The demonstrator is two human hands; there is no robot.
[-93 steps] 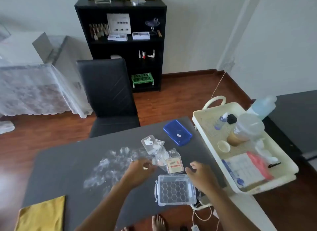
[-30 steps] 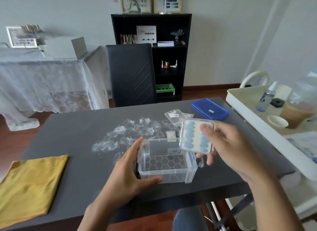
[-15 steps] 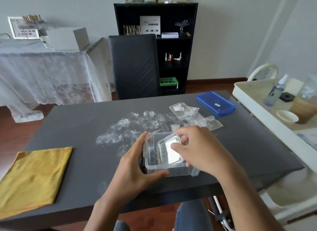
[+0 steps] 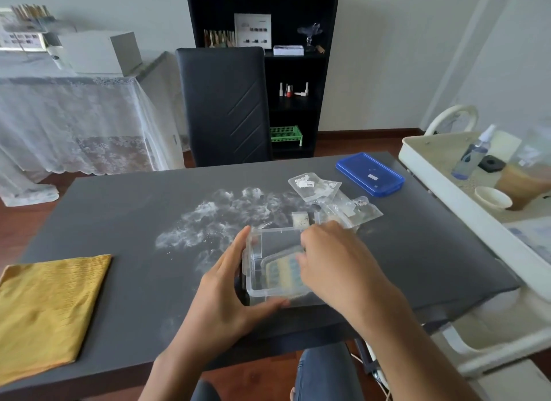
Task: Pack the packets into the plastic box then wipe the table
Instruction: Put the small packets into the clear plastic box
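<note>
A: Where does the plastic box [image 4: 256, 269] sit?

B: On the grey table [image 4: 119, 296], close to its near edge and a little right of the middle. It is clear and its top is open.

A: And the hands?

B: The left hand [image 4: 226, 299] grasps the box's left end, fingers along the outer wall and the thumb curled along the near edge. The right hand [image 4: 334, 266] reaches over the box from the right, fingers bent down into it onto a packet [image 4: 283, 271] with rows of blue ovals, which lies flat on the box floor. I cannot tell whether the fingers pinch the packet or only press on it.

A: What of the other packets?

B: A loose pile of clear packets [image 4: 328, 197] lies just beyond the box, toward the far right of the table. The blue lid [image 4: 369, 174] lies near the far right corner, apart from them.

A: Anything else on the table?

B: A smear of white powder [image 4: 214, 215] spreads across the middle, left of the packets. A folded yellow cloth [image 4: 47, 308] rests by the near left corner, well apart from the box.
</note>
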